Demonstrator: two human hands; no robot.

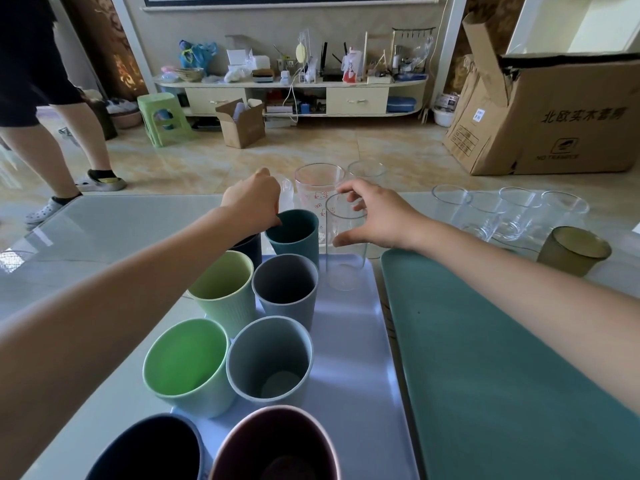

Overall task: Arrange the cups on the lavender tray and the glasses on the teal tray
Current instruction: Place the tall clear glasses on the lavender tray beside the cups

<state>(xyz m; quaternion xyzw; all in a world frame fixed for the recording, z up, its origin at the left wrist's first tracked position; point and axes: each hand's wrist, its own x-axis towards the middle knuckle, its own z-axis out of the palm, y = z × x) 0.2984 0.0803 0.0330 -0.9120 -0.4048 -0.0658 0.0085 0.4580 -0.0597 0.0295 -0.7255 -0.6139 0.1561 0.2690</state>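
Observation:
Several coloured cups stand in two rows on the lavender tray [346, 341], among them a light green cup [221, 289] and a grey cup [285, 289]. My left hand [254, 202] pinches the left rim of the teal cup [294, 237] at the tray's far end, beside a dark navy cup [248, 250]. A tall clear glass [344, 268] stands on the lavender tray's far right corner. My right hand [377, 216] curls around its top with fingers spread. The teal tray [485, 341] lies bare on the right.
Behind the trays stand a printed glass [317, 188] and another clear glass [367, 169]. Several clear glasses [512, 216] and an olive tumbler [573, 252] sit at the right rear. A person's legs [52, 150] are at the left, a big cardboard box [554, 116] beyond the table.

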